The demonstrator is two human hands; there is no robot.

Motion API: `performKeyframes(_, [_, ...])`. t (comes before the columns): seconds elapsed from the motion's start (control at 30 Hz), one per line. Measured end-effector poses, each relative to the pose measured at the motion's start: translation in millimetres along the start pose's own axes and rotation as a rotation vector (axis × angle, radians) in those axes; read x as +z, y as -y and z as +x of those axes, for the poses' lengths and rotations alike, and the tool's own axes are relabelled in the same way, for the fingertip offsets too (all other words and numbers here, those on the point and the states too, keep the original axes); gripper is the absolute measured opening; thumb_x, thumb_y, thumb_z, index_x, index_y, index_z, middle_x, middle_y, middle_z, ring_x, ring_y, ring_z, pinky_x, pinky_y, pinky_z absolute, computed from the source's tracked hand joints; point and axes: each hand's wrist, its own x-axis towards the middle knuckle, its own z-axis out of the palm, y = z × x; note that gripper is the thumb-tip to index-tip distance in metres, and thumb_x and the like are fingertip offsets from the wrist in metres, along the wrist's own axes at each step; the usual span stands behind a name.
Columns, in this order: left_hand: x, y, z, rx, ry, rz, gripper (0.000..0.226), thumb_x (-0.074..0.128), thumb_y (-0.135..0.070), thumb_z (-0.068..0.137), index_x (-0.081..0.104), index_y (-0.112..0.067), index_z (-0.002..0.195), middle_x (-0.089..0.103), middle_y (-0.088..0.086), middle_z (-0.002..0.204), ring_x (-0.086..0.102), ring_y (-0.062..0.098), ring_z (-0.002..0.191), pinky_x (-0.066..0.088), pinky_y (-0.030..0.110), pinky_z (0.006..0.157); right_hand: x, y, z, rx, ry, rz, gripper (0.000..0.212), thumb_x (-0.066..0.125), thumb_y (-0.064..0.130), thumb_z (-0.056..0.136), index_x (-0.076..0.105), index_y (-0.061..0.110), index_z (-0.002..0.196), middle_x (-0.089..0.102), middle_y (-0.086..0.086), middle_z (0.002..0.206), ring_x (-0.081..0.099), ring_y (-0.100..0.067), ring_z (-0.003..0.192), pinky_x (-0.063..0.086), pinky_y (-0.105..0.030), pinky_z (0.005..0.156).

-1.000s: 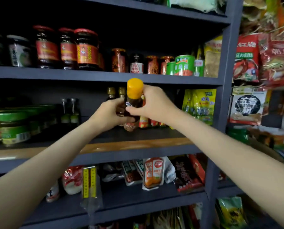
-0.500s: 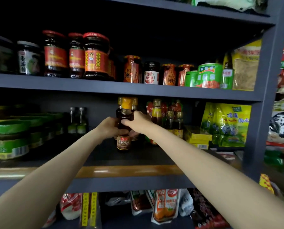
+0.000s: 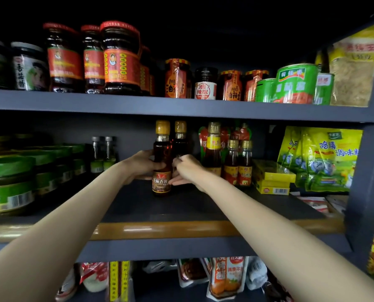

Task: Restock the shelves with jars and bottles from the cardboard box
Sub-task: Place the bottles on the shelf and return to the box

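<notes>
Sesame oil bottle [image 3: 161,168]: dark glass, yellow cap, brown label facing near; upright on the middle shelf [image 3: 181,231], set back from its front edge, base apparently down on the board.
Second matching bottle [image 3: 180,138]: just behind and right, touching or nearly so; cannot tell which.
Left hand [image 3: 141,165]: wrapped round the left flank of the front bottle, fingers closed on the glass.
Right hand [image 3: 185,171]: loosely curled at the right flank, fingertips on the label edge; full grip or mere steadying cannot be told.
Smaller oil bottles [image 3: 237,162]: near right, same shelf.
Yellow cartons [image 3: 272,179]: farther right.
Green-lidded jars [image 3: 9,184]: far left.
Red-capped chilli jars [image 3: 119,59]: shelf above.
Cardboard box: not in view.
Step judged: final seating and squaring.
Handling note: keep label forward, nudge back flush with the rear bottle, release one hand at a time, withdraw straight toward the near edge to avoid clipping the neighbours; glass on glass, so no shove.
</notes>
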Motion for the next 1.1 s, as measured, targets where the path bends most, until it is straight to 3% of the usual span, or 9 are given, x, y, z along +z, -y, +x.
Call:
performKeyframes(0.13, [3, 5, -3, 0.058, -0.020, 0.106, 0.040, 0.059, -0.017, 0.089, 0.047, -0.014, 0.128, 0.059, 0.009, 0.116, 0.059, 0.021, 0.102, 0.051, 0.034, 0.087, 2, 0, -6, 0.007, -0.014, -0.017, 0.038, 0.035, 0.022, 0.101, 0.040, 0.005, 0.135, 0.057, -0.021, 0.122, 0.065, -0.017, 0.067, 0.056, -0.023, 0.063])
performKeyframes(0.23, [4, 8, -11, 0.096, -0.215, 0.310, 0.058, 0.066, -0.022, 0.083, 0.042, -0.009, 0.134, 0.057, 0.013, 0.126, 0.055, 0.028, 0.115, 0.045, 0.039, 0.098, 1, 3, -20, -0.015, -0.028, -0.082, 0.035, 0.035, 0.019, 0.101, 0.043, 0.004, 0.131, 0.059, -0.020, 0.120, 0.064, -0.015, 0.067, 0.055, -0.020, 0.060])
performKeyframes(0.4, [28, -6, -63, 0.510, -0.560, 0.432, 0.032, 0.053, -0.003, 0.081, 0.056, -0.004, 0.113, 0.058, 0.013, 0.111, 0.059, 0.030, 0.100, 0.046, 0.035, 0.085, -24, 5, -77, -0.186, -0.076, -0.252, 0.029, 0.034, 0.008, 0.099, 0.054, 0.003, 0.119, 0.062, -0.016, 0.111, 0.066, -0.023, 0.093, 0.055, -0.030, 0.080])
performKeyframes(0.57, [102, -34, -101, 0.916, -0.298, 0.505, 0.026, 0.049, -0.004, 0.078, 0.057, -0.003, 0.103, 0.059, 0.012, 0.100, 0.058, 0.029, 0.092, 0.041, 0.032, 0.079, -75, -17, -144, -0.278, -0.103, -0.293, 0.024, 0.037, 0.002, 0.097, 0.060, 0.002, 0.091, 0.064, -0.014, 0.077, 0.066, -0.019, 0.061, 0.057, -0.032, 0.068])
performKeyframes(0.7, [184, -63, -118, 1.052, -0.074, 0.462, 0.033, 0.043, -0.012, 0.076, 0.055, -0.002, 0.105, 0.057, 0.013, 0.099, 0.056, 0.029, 0.091, 0.039, 0.031, 0.078, -148, -59, -210, -0.217, -0.227, -0.505, 0.021, 0.045, -0.002, 0.093, 0.066, 0.000, 0.095, 0.064, -0.004, 0.074, 0.061, -0.006, 0.054, 0.053, -0.018, 0.061])
performKeyframes(0.83, [293, -78, -137, 1.112, 0.190, 0.398, 0.036, 0.044, -0.011, 0.076, 0.054, -0.003, 0.110, 0.058, 0.014, 0.104, 0.057, 0.029, 0.097, 0.042, 0.034, 0.084, -232, -134, -283, 0.030, -0.329, -0.373, 0.022, 0.044, 0.001, 0.095, 0.063, 0.008, 0.086, 0.066, -0.013, 0.079, 0.065, -0.010, 0.055, 0.055, -0.021, 0.053])
performKeyframes(0.9, [359, -82, -153, 1.137, 0.367, 0.439, 0.039, 0.046, -0.010, 0.080, 0.052, -0.003, 0.117, 0.056, 0.016, 0.113, 0.053, 0.031, 0.107, 0.039, 0.037, 0.089, -278, -185, -324, 0.155, -0.426, -0.249, 0.021, 0.044, 0.002, 0.095, 0.062, 0.008, 0.086, 0.066, -0.017, 0.083, 0.067, -0.015, 0.061, 0.057, -0.027, 0.061])
performKeyframes(1.03, [497, -74, -178, 1.058, 0.731, 0.539, 0.036, 0.046, -0.016, 0.093, 0.042, -0.011, 0.129, 0.048, 0.009, 0.127, 0.045, 0.025, 0.117, 0.039, 0.032, 0.091, -349, -299, -398, 0.541, -0.573, -0.158, 0.022, 0.045, 0.010, 0.098, 0.060, -0.004, 0.106, 0.066, -0.020, 0.091, 0.065, -0.015, 0.056, 0.055, -0.019, 0.056])
performKeyframes(1.1, [567, -62, -184, 1.001, 0.841, 0.558, 0.035, 0.047, -0.015, 0.093, 0.043, -0.011, 0.128, 0.049, 0.009, 0.126, 0.048, 0.025, 0.113, 0.037, 0.026, 0.083, -375, -364, -426, 0.714, -0.544, -0.109, 0.019, 0.043, 0.006, 0.097, 0.060, -0.002, 0.094, 0.063, -0.022, 0.093, 0.063, -0.017, 0.053, 0.052, -0.017, 0.048])
